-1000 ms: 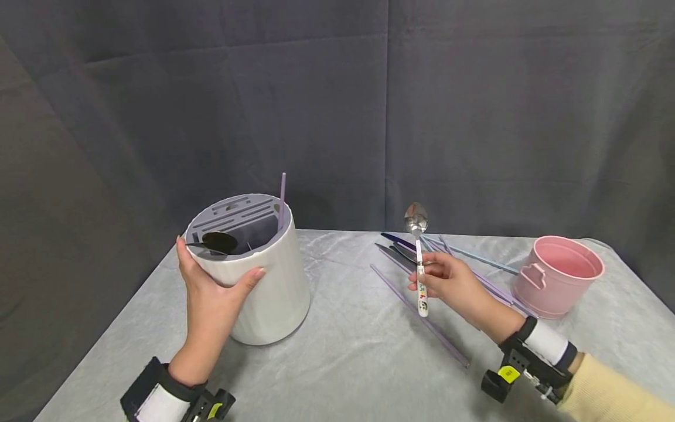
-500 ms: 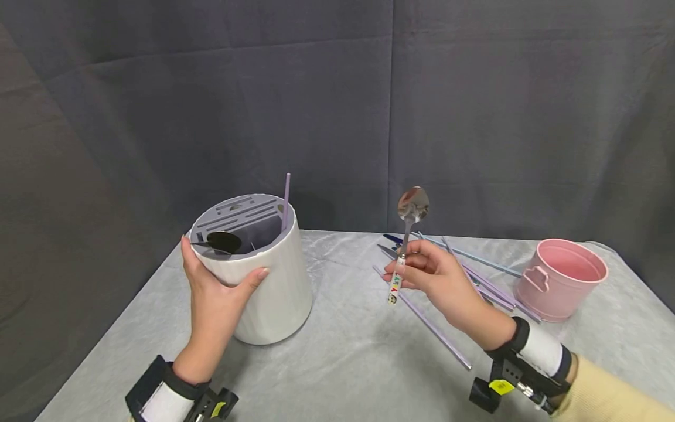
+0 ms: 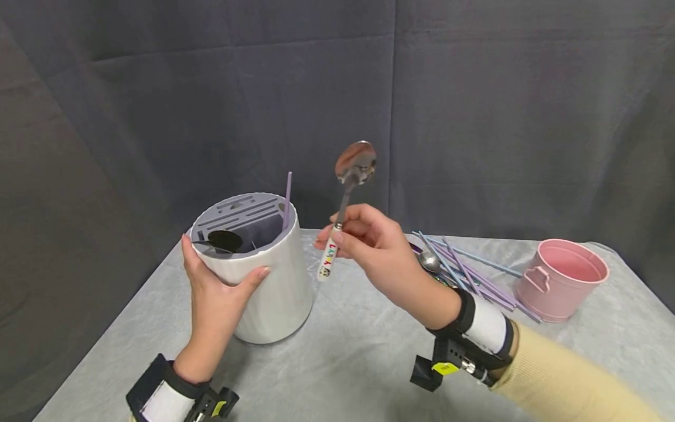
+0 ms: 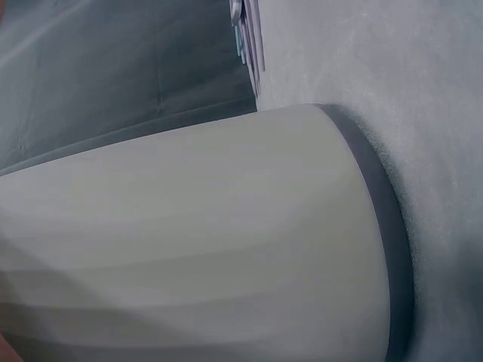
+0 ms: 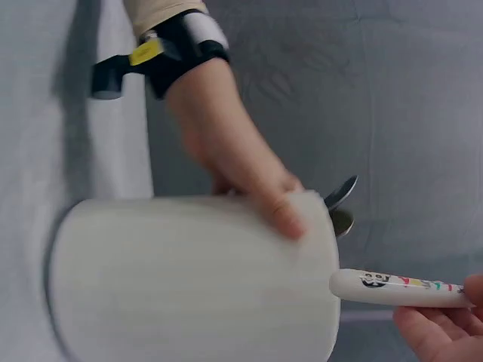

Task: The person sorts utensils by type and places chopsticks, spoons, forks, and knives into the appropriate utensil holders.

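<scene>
Right grip [image 3: 377,249] pinches the printed-handle spoon [image 3: 345,205] bowl-up in midair, right of the white utensil holder [image 3: 276,293] left grip [image 3: 217,299] clasps near its top; I'd brace it, straighten the spoon and lower handle-first into the open compartment [image 3: 263,230], clear of the purple stick [image 3: 287,199].

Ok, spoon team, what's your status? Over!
Left hand gripping white holder. Right hand holding silver spoon aloft, not yet in holder. Possibly in the way: dark spoon, purple stick in holder.
</scene>
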### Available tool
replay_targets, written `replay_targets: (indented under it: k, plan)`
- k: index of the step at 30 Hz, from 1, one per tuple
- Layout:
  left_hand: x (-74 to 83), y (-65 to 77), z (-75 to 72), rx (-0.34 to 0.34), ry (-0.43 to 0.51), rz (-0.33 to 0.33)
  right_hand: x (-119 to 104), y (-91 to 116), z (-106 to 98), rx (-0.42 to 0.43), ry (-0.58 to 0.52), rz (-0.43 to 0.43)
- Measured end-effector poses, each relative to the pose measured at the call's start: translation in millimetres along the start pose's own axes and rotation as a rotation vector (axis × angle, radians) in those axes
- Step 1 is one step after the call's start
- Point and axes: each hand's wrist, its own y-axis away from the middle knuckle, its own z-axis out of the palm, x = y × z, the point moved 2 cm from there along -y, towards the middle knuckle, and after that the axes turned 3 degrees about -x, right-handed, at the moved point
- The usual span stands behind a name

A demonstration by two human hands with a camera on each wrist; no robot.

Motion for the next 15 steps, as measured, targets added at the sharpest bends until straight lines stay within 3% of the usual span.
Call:
replay_targets:
  k: [9, 15]
  plan:
    - [2.7, 0.0, 2.0, -0.015, -0.005, -0.025, -11.5, -34.8, 39.4, 0.003, 0.042, -0.165]
    - [3.8, -0.4, 3.3, -0.027, -0.011, -0.035, -4.2, -49.2, 54.3, 0.007, 0.025, -0.138]
